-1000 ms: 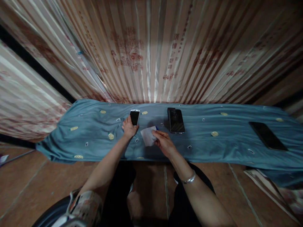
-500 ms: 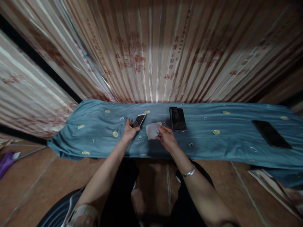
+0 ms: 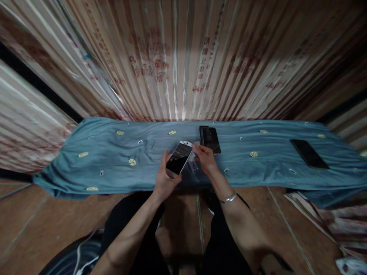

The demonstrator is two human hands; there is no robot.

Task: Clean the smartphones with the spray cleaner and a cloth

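Observation:
My left hand (image 3: 165, 180) holds a white-framed phone (image 3: 179, 158) with a dark screen, lifted off the blue cloth (image 3: 109, 160) and tilted toward me. My right hand (image 3: 205, 159) is just right of the phone's top end, fingers closed around a small pale wipe or sheet (image 3: 195, 165) that is mostly hidden behind the phone and hand. A silver bracelet (image 3: 228, 198) sits on my right wrist. A black phone (image 3: 210, 139) lies flat on the cloth just beyond my right hand.
Another black phone (image 3: 308, 153) lies at the cloth's right end. The blue cloth covers a low long surface against a striped curtain (image 3: 177, 61). Brown floor tiles (image 3: 43, 221) lie around my knees. Patterned fabric (image 3: 321, 217) lies at the lower right.
My left hand has picked the white phone up from the cloth and brought it toward me. My right hand with the pale sheet has moved up next to the phone.

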